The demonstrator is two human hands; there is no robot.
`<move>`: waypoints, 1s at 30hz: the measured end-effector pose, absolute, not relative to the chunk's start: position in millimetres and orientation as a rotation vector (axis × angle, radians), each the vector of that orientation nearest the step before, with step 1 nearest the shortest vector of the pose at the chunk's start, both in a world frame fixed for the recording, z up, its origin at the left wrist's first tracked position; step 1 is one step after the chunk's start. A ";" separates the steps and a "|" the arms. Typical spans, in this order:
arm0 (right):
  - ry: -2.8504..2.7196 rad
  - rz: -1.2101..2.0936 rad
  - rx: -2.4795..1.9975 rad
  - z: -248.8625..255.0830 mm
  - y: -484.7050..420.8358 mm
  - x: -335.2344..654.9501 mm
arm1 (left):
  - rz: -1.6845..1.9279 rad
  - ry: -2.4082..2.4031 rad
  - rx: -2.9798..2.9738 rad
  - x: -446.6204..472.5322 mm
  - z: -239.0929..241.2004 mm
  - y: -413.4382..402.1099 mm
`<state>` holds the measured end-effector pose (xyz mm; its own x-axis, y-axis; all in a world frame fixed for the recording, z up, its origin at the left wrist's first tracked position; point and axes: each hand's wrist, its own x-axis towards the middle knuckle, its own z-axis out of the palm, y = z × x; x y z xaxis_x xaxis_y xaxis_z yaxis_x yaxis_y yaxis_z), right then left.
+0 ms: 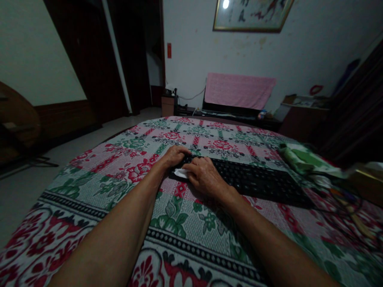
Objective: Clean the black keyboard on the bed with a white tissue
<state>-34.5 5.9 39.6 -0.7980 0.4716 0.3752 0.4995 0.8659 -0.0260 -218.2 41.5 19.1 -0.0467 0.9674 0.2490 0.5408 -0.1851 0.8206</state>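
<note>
A black keyboard [257, 179] lies on the flowered cloth [167, 223] in front of me. My left hand [175, 156] grips the keyboard's left end, its thumb side at the far edge; some of its fingers are hidden. Over the left part of the keys, my right hand [205, 175] is closed with bent fingers on a white tissue [181, 173]. The tissue pokes out to the left of that hand, close to the keyboard's near left corner.
At the right lie a green tissue pack [308, 157], tangled dark cables [341, 207] and a brownish box [368, 181]. Beyond the cloth's far edge, a pink towel [239, 89] hangs over a dark screen on a low stand. A round wooden piece [18, 119] stands at far left.
</note>
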 end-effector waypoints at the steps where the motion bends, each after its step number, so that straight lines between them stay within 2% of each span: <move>1: -2.667 -0.109 -0.706 38.7 4.7 -36.3 | 1.166 1.583 1.708 -217.8 19.7 39.8; 9: -2.635 -0.125 -0.808 39.6 8.9 -33.4 | 1.191 1.485 1.411 -214.0 31.2 24.4; 17: -2.237 0.213 -1.049 39.5 35.7 -17.2 | 0.943 1.461 1.764 -214.9 56.6 27.8; 24: -2.211 0.328 -0.957 35.9 39.3 -19.3 | 0.780 1.322 1.771 -198.0 59.2 25.9; 27: -2.252 0.273 -0.891 35.3 44.5 -12.8 | 0.858 1.468 1.814 -205.4 50.8 34.0; 30: -2.228 0.039 -1.085 34.2 50.0 -3.0 | 0.926 1.853 1.937 -209.8 43.2 41.2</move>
<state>-3.0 50.0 34.2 -0.4450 0.7135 0.5412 0.6942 0.6566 -0.2950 -209.8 41.2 43.2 -0.0426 0.9701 0.2387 0.7738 -0.1192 0.6222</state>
